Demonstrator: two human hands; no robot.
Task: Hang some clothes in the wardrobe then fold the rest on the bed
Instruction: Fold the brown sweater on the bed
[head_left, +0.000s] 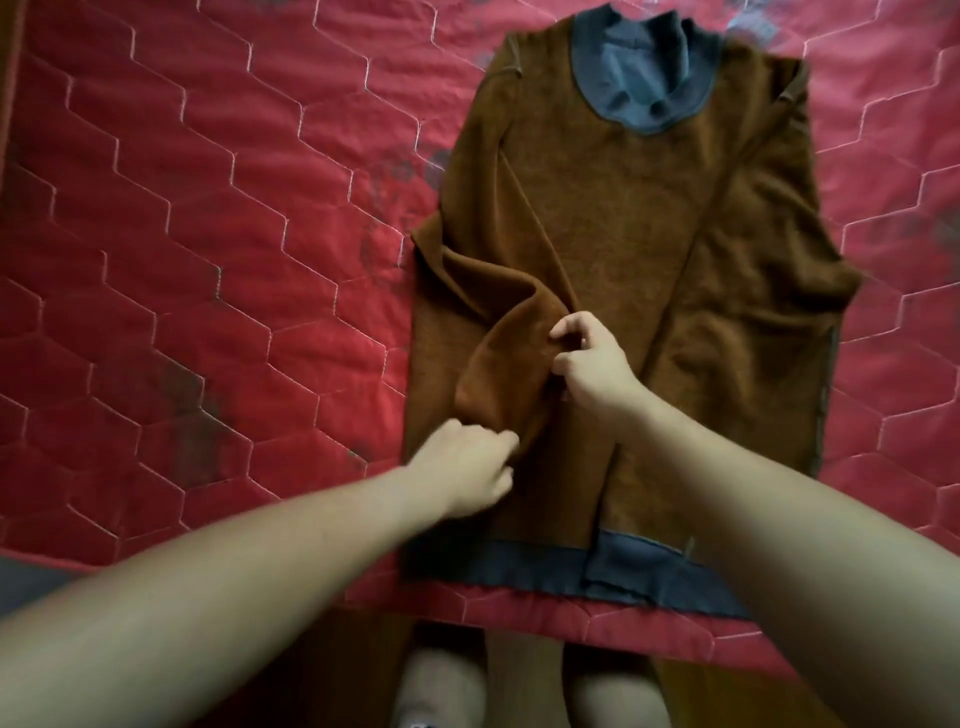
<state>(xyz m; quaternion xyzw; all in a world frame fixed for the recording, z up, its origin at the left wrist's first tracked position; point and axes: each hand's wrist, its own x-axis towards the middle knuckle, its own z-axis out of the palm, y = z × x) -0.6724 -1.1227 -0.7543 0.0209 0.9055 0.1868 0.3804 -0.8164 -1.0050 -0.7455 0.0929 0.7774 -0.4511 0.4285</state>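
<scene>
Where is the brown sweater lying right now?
Head view: the brown sweater lies flat on the red quilt, right of centre, grey collar farthest from the person. The left hand and right hand grip its folded-in sleeve.

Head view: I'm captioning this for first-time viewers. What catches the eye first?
A brown sweater with a grey-blue collar lies flat, centre-right, on the red quilted bed. At its lower left, the left hand and right hand both pinch its folded-in sleeve.

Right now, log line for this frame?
stage: folding | brown sweater: laid on red quilt | left hand: pinches sleeve | right hand: pinches sleeve
</scene>
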